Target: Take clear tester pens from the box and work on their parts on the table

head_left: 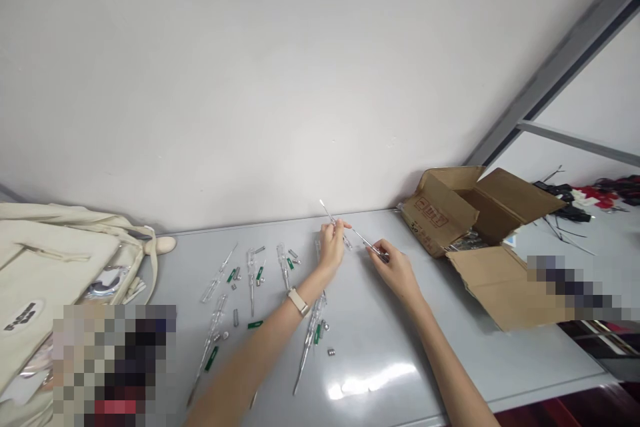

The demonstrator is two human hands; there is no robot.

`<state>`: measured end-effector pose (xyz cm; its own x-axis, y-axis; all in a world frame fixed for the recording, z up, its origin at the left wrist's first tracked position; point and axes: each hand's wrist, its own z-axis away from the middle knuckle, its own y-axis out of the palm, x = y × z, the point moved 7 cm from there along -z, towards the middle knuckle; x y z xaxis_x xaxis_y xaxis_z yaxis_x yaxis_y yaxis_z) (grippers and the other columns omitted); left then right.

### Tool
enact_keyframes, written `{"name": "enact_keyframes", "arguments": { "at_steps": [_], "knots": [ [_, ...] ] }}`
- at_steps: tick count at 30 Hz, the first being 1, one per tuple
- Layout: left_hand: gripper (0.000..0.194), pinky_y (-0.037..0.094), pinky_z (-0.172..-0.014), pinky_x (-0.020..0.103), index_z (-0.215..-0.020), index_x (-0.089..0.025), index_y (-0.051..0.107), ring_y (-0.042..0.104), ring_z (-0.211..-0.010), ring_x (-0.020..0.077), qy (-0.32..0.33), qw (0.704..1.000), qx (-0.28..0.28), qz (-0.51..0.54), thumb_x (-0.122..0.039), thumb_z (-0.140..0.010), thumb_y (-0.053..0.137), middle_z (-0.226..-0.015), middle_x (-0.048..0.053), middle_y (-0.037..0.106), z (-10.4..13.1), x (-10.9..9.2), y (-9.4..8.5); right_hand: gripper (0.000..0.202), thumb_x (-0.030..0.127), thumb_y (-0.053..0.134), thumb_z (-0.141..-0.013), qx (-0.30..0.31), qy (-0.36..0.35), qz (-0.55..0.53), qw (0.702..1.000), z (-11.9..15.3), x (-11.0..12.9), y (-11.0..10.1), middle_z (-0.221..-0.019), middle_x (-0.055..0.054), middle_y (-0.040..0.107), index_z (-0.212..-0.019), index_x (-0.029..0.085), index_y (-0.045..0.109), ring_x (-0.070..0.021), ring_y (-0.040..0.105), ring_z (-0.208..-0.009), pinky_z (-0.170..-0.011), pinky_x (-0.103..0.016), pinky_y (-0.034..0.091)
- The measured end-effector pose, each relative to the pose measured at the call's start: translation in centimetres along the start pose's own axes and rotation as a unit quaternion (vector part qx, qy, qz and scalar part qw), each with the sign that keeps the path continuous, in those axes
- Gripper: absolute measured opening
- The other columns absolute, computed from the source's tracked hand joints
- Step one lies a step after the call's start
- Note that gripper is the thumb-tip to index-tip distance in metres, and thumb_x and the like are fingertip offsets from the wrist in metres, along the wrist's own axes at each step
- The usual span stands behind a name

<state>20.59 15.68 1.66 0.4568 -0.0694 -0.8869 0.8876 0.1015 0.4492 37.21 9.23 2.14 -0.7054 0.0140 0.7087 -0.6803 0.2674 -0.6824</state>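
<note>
My left hand point(332, 245) is closed around a clear-handled tester screwdriver point(327, 211), whose metal tip points up and to the left. Just right of it, my right hand point(395, 270) grips a thin screwdriver point(364, 239); its shaft points toward the left hand and its dark end sits under the fingers. Whether that tip touches the clear handle is too small to tell. On the table lie more clear tester screwdrivers point(215, 320), grouped with green strips point(211, 358), small springs point(236, 317) and metal caps point(331, 351). My left forearm hides some of these.
An open cardboard box point(437, 217) with metal pieces inside stands at the right, its flap spread over the grey table point(380, 340). A cream bag point(55, 260) sits at the left edge. Black and red items point(595, 197) lie beyond the box, and a wall rises behind.
</note>
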Motion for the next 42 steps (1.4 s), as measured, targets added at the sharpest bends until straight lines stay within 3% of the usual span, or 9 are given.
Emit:
{"name": "enact_keyframes", "arguments": {
  "at_steps": [5, 12, 19, 26, 29, 32, 38, 42],
  "knots": [
    [0.023, 0.039, -0.092, 0.029, -0.073, -0.021, 0.071, 0.056, -0.084, 0.0183, 0.107, 0.982, 0.077, -0.135, -0.042, -0.082, 0.069, -0.084, 0.004, 0.054, 1.1, -1.5, 2.3, 0.043, 0.059, 0.043, -0.088, -0.069, 0.042, 0.01, 0.997, -0.1, -1.2, -1.4, -0.063, 0.0, 0.054, -0.073, 0.02, 0.053, -0.0149, 0.046, -0.059, -0.058, -0.025, 0.034],
    [0.025, 0.039, -0.091, 0.031, -0.07, -0.02, 0.069, 0.055, -0.08, 0.0197, 0.09, 0.981, 0.068, -0.156, -0.042, -0.082, 0.068, -0.08, 0.005, 0.055, 0.7, 0.1, 2.1, 0.024, 0.042, 0.045, -0.089, -0.09, 0.088, 0.075, 0.989, 0.4, -2.2, -0.2, -0.069, -0.002, 0.06, -0.081, 0.021, 0.052, -0.016, 0.049, -0.061, -0.058, -0.025, 0.029],
    [0.025, 0.038, -0.092, 0.03, -0.069, -0.02, 0.068, 0.055, -0.088, 0.0202, 0.089, 0.98, 0.054, -0.17, -0.039, -0.085, 0.064, -0.08, 0.005, 0.059, 0.8, -0.2, 1.3, 0.017, 0.033, 0.044, -0.089, -0.123, 0.104, 0.125, 0.979, 0.4, -2.2, 0.6, -0.08, -0.004, 0.06, -0.092, 0.019, 0.053, -0.0146, 0.046, -0.062, -0.059, -0.025, 0.021],
    [0.036, 0.04, -0.067, 0.026, -0.071, -0.019, 0.066, 0.052, -0.067, 0.0145, 0.07, 0.982, 0.065, -0.162, -0.053, -0.083, 0.061, -0.072, 0.003, 0.058, 2.2, -1.5, 0.1, 0.023, 0.04, 0.045, -0.089, -0.11, 0.104, 0.127, 0.98, 0.2, -2.4, -0.6, -0.075, -0.004, 0.061, -0.086, 0.02, 0.056, -0.0167, 0.05, -0.065, -0.058, -0.025, 0.024],
    [0.044, 0.036, -0.055, 0.024, -0.075, -0.017, 0.064, 0.047, -0.054, 0.0113, 0.023, 0.985, 0.103, -0.136, -0.06, -0.081, 0.058, -0.06, -0.001, 0.052, 3.7, -2.9, -0.9, 0.025, 0.04, 0.047, -0.087, -0.076, 0.103, 0.133, 0.983, 0.4, -2.5, -0.7, -0.067, -0.003, 0.06, -0.077, 0.02, 0.056, -0.016, 0.049, -0.061, -0.057, -0.025, 0.025],
    [0.043, 0.038, -0.053, 0.024, -0.079, -0.016, 0.063, 0.049, -0.053, 0.0105, -0.04, 0.983, 0.133, -0.116, -0.059, -0.078, 0.063, -0.06, -0.002, 0.052, 5.8, -4.6, -2.8, 0.025, 0.041, 0.05, -0.085, -0.049, 0.108, 0.145, 0.982, 0.4, -2.6, -0.7, -0.063, -0.003, 0.059, -0.072, 0.021, 0.056, -0.0161, 0.05, -0.059, -0.056, -0.026, 0.024],
    [0.038, 0.036, -0.049, 0.021, -0.079, -0.017, 0.06, 0.048, -0.054, 0.0092, -0.08, 0.987, 0.089, -0.111, -0.054, -0.076, 0.068, -0.061, -0.004, 0.05, 9.2, -7.5, -8.8, 0.023, 0.042, 0.052, -0.081, -0.048, 0.123, 0.131, 0.983, 0.7, -3.1, -2.4, -0.075, -0.004, 0.066, -0.089, 0.022, 0.061, -0.0192, 0.058, -0.069, -0.059, -0.026, 0.031],
    [0.039, 0.035, -0.045, 0.02, -0.076, -0.018, 0.06, 0.046, -0.052, 0.0092, -0.088, 0.986, 0.077, -0.115, -0.057, -0.073, 0.07, -0.06, -0.003, 0.05, 10.0, -8.4, -11.1, 0.031, 0.051, 0.047, -0.084, -0.092, 0.153, 0.159, 0.971, 4.1, -4.2, -4.6, -0.077, -0.007, 0.066, -0.084, 0.022, 0.058, -0.0217, 0.059, -0.067, -0.057, -0.028, 0.033]
  ]
}}
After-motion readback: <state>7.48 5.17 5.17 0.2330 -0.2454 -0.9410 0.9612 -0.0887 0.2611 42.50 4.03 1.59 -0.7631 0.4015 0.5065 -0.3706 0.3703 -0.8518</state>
